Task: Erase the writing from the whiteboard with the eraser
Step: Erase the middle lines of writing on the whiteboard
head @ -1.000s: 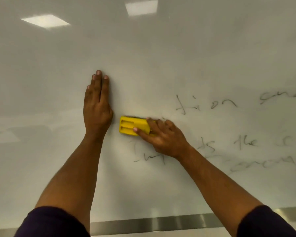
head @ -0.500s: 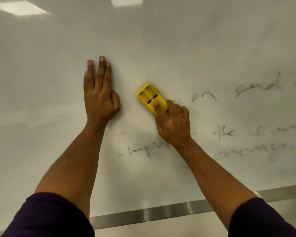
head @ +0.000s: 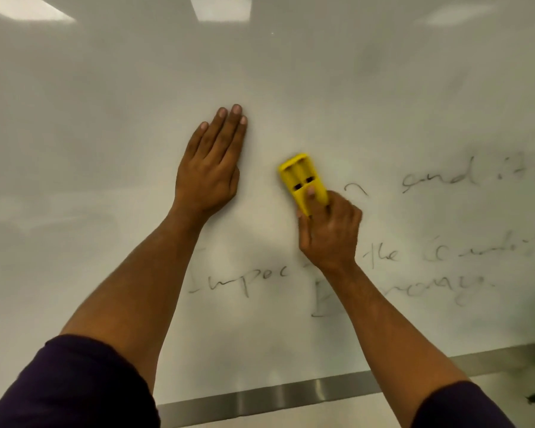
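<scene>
Item: yellow moulded-plastic block eraser, rectangular, two dark slots in its ribbed back; lies flat against the white glossy whiteboard, tilted with its upper end leaning left, near the middle of the view, just left of the first written line. Holder: right hand, fingers curled round the eraser's lower end, one fingertip laid on its back, thumb at its left edge. Left hand: flat on the board, fingers straight and close together, pointing up, holding nothing; beside the eraser, to its left, not touching it. Writing: dark handwritten marker writing, blurred; a first line to the right of the eraser with "and" legible; a second line below the hands beginning "Impoc", partly hidden by the right forearm, with "the" further right; a third, fainter line beneath it, unreadable. Board surface left of and above the hands carries only grey smears and ceiling-light reflections. Surround: brushed metal lower frame strip along the board's bottom edge; dark purple sleeves on both upper arms.
</scene>
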Tool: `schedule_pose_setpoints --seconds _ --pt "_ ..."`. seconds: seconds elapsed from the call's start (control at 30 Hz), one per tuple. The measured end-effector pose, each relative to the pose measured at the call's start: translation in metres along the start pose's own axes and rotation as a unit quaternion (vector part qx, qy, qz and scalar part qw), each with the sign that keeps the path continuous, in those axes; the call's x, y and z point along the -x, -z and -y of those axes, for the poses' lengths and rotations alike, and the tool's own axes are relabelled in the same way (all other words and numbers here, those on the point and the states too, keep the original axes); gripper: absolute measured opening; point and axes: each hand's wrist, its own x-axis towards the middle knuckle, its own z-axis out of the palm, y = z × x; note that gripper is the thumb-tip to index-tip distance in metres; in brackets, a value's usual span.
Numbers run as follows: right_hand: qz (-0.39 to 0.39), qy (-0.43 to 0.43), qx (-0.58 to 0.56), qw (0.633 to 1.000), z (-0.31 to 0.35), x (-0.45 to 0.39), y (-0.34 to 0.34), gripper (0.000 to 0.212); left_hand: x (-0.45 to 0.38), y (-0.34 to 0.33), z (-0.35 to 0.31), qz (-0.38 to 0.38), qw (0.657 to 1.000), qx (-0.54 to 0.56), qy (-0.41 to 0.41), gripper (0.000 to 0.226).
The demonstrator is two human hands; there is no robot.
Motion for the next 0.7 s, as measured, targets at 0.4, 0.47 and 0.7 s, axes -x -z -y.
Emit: schedule_pose_setpoints --seconds 0.4,0.47,0.7 --pt "-0.010 -0.142 -0.012 0.990 -0.034 0.008 0.008 0.061 -0.023 -0.001 -0.026 0.019 0.999 0.018 -0.039 0.073" --pt "0.010 -0.125 -0.007 0.992 -0.032 0.009 0.007 0.061 -0.029 -0.002 -0.032 0.024 0.998 0.024 -0.049 0.072" --pt "0.014 -0.145 -0.017 0.989 -0.060 0.005 0.015 0.061 -0.052 -0.008 -0.062 0.046 0.995 0.042 -0.075 0.071"
